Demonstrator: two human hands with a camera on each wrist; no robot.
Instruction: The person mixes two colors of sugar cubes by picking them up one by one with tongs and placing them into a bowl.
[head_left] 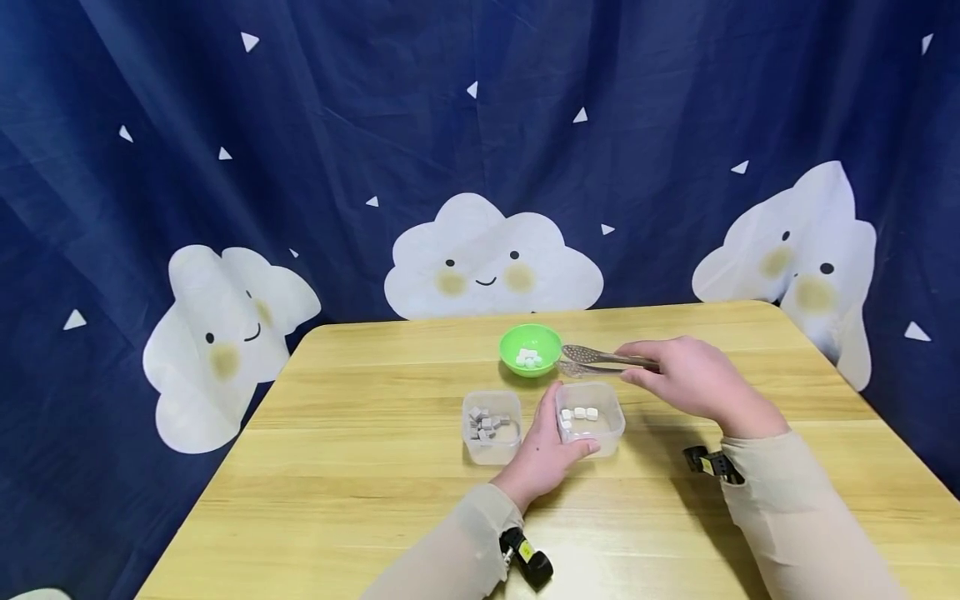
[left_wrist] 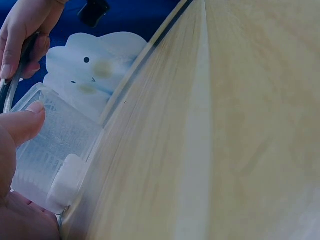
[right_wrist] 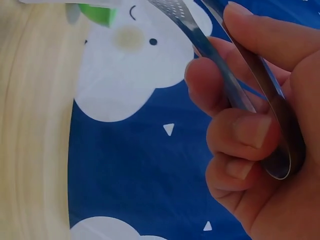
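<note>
My left hand grips the left and near sides of a clear plastic container, its thumb along the front wall. Several white cubes lie inside. My right hand holds metal tongs with fingers and thumb wrapped about the arms. The perforated tips of the tongs stand apart beside the right rim of a green bowl, above the container's far side; I see nothing between them. White cubes rest in the bowl. In the left wrist view, one white cube shows through the container wall.
Left of my left hand stands a second clear container with several grey cubes. All of this is on a wooden table. Behind the table's far edge hangs a dark blue curtain with cloud prints.
</note>
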